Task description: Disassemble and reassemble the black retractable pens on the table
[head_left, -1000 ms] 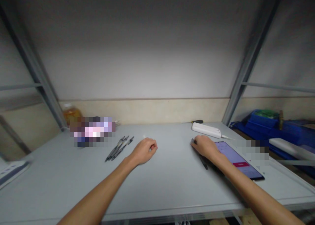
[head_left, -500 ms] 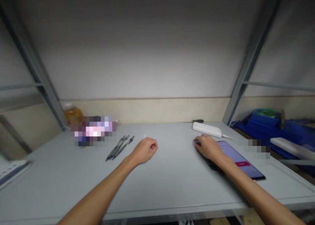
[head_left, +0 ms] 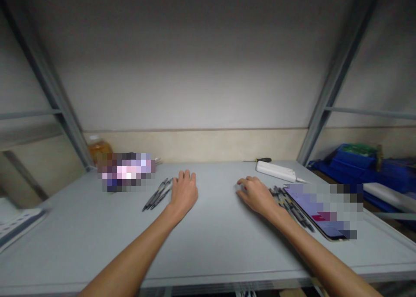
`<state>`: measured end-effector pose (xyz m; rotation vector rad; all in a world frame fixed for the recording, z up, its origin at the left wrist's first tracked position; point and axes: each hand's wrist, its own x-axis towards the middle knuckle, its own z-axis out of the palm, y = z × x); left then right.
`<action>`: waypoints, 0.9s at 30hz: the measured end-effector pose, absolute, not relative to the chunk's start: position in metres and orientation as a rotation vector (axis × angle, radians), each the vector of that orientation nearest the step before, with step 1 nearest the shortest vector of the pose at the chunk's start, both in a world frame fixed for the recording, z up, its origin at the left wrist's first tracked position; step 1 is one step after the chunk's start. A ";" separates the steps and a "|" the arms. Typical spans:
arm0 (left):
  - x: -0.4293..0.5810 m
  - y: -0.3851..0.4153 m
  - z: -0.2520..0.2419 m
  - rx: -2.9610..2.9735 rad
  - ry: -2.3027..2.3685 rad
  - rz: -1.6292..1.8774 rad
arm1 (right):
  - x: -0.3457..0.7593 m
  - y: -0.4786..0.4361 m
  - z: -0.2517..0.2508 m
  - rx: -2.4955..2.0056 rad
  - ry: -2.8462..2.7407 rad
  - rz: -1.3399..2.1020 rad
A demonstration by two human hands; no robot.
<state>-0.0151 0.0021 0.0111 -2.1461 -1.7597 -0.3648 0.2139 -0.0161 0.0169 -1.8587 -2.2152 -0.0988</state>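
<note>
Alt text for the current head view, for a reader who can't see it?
A person's left hand partly hides a few pens on a grey table, while the half-open right hand is beside more pens lying along a lit screen. Farther back are a white power strip and a screwdriver.

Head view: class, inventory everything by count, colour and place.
Table: one, grey, foreground
Wall: one, greyish, behind
Posts: two, grey, either side
Left pens: several, dark, mid left
Right pens: several, dark, mid right
Lit screen: one, lilac, beside right pens
Cabled device: one, white, back right
Screwdriver: one, dark handle, back right
Bottle: one, amber, back left
Panel: one, whitish, left edge
Bar: one, white, far right
Blue items: several, blue, far right
Left hand: one, beside left pens
Right hand: one, beside right pens
</note>
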 end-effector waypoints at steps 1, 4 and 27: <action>-0.017 0.003 0.011 -2.088 -1.817 -0.329 | 0.209 -0.016 0.017 -1.820 -2.225 -0.092; -0.025 0.006 0.011 -1.983 -1.951 -0.248 | 0.195 -0.014 0.016 -1.728 -2.263 -0.043; -0.021 0.012 0.005 -2.742 -1.583 -0.681 | 0.182 -0.018 -0.005 -1.336 -2.352 -0.004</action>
